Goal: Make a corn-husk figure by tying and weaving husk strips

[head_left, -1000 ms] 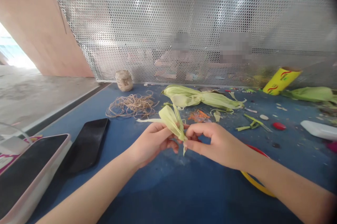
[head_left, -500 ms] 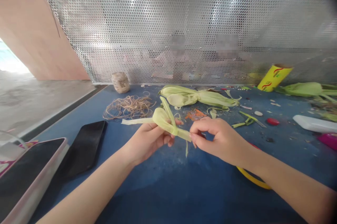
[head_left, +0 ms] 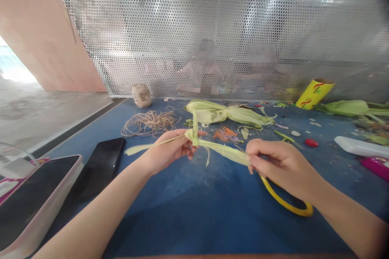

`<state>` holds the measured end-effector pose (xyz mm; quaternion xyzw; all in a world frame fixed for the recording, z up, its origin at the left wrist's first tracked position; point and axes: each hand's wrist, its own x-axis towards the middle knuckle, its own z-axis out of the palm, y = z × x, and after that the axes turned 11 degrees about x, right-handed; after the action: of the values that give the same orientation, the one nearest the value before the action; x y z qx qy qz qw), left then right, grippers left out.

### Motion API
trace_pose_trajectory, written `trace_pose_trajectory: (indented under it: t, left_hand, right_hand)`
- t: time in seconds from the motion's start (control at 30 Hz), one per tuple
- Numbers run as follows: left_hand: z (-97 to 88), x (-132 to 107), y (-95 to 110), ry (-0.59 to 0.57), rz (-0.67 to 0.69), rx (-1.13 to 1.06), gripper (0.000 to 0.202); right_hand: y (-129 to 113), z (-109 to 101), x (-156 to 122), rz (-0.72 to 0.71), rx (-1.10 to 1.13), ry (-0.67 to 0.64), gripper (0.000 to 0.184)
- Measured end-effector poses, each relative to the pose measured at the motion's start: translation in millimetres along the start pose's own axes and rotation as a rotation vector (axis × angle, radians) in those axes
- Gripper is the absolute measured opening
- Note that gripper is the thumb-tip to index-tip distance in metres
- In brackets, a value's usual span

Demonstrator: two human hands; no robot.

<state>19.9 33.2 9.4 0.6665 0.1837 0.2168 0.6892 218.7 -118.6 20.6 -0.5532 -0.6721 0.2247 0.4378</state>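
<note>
A pale green corn husk strip (head_left: 226, 151) is stretched between my two hands over the blue table. My left hand (head_left: 170, 149) pinches it where it folds into a small knot-like crossing, with one end standing up and another trailing left past the wrist. At the other end, my right hand (head_left: 270, 161) has the strip's tip between thumb and forefinger. A thin shred hangs below the crossing. Beneath my right hand lies a yellow loop-shaped handle (head_left: 288, 206), partly hidden. Behind the hands rests a larger bundle of corn husks (head_left: 225, 112), narrowed in its middle.
Tangled twine (head_left: 150, 122) and a whitish lump (head_left: 141, 95) lie at back left, near a black phone (head_left: 105, 159) and a pink-edged tablet (head_left: 45, 202). To the right are a yellow tube (head_left: 315, 93), a red piece (head_left: 311, 142) and a glue gun (head_left: 358, 145). A perforated metal screen (head_left: 182, 28) stands behind.
My right hand has moved right, drawing the husk strip out longer. The loop at my left hand has shrunk to a tight crossing. The view has tilted up slightly.
</note>
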Motion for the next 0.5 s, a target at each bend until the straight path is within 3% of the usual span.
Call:
trace_pose_trajectory:
  t: [0.1, 0.23, 0.43, 0.5]
  left_hand:
    - [0.0, 0, -1, -0.105, -0.066, -0.071, 0.028]
    - [-2.4, -1, 0, -0.201, -0.108, -0.193, 0.037]
    - [-7.6, -2, 0, -0.181, -0.117, -0.225, 0.045]
    - [-9.1, -2, 1, -0.171, -0.108, -0.226, 0.046]
  right_hand:
    - [-3, 1, 5, 0.103, 0.010, 0.061, 0.025]
    - [3, 1, 7, 0.100, 0.043, 0.108, 0.027]
    - [19, -7, -7, -0.193, 0.040, 0.020, 0.022]
    - [22, -12, -9, -0.227, -0.011, 0.009, 0.021]
